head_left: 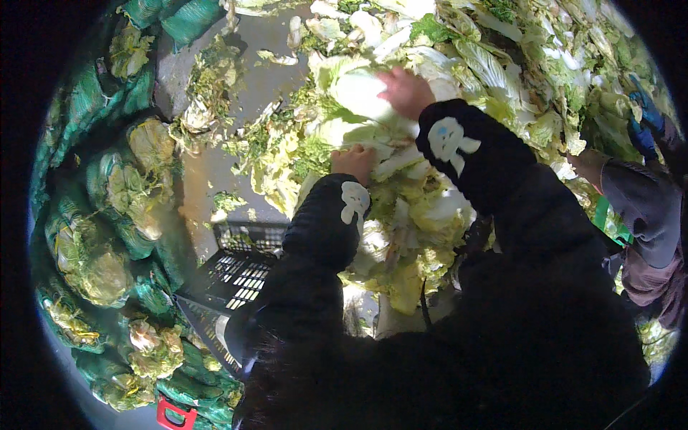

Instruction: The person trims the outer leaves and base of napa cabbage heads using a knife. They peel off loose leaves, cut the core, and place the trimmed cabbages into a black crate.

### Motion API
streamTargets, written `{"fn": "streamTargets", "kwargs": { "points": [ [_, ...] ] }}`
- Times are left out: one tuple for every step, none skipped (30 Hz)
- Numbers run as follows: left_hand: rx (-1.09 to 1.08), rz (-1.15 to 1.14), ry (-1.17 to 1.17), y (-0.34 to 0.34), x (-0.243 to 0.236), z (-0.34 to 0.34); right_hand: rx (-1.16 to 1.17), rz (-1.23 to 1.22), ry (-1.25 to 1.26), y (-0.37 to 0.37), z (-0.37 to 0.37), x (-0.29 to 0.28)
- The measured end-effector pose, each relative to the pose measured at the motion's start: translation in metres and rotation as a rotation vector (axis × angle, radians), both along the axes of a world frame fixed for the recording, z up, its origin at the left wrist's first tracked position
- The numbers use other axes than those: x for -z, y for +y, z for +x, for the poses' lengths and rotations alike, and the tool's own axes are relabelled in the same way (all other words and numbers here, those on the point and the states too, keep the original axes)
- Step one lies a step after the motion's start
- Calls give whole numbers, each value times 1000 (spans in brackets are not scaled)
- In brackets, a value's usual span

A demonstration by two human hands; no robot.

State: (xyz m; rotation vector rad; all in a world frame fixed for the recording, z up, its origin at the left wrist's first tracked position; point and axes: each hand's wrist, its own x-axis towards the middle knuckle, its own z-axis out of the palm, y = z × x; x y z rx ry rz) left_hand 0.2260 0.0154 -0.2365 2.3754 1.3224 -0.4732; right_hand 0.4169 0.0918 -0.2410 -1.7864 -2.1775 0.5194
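A pale napa cabbage (362, 92) lies in a heap of loose leaves in front of me, its white side lit brightly. My right hand (407, 93) grips its right side, with the fingers over the white surface. Nearer to me, my left hand (354, 161) is closed, its fingers curled at the leafy lower part of the same cabbage. The fingertips of that hand are partly hidden among the leaves. Torn yellow-green leaves (287, 158) lie just left of my hands, and more trimmed leaves (412, 251) hang below them.
A black plastic crate (247, 240) stands by my left forearm. Green mesh sacks of cabbages (107, 258) are stacked along the left, with a red handle-like piece (175, 414) at the bottom. Cabbage heaps (494, 72) spread far right. Another person's blue-gloved hand (645, 107) shows at the right edge.
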Motion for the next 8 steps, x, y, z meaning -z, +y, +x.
{"fn": "streamTargets", "kwargs": {
  "points": [
    [-22,130,-131,-2,2,3,33,-40,-20,6,8,-2],
    [-44,265,-263,0,6,7,28,-43,-14,8,12,-3],
    [-65,369,-368,3,10,11,-10,-68,-48,6,11,-4],
    [-98,463,-508,8,15,18,-50,-91,-80,5,8,-4],
    [-96,439,-547,13,19,24,-92,-115,-111,3,6,-4],
    [-92,414,-588,18,23,29,-149,-49,-194,-4,5,-4],
    [-90,358,-613,20,24,34,-145,-60,-297,-6,4,-3],
    [-155,265,-524,18,25,37,-159,-35,-371,-12,-1,-1]
  ]
}}
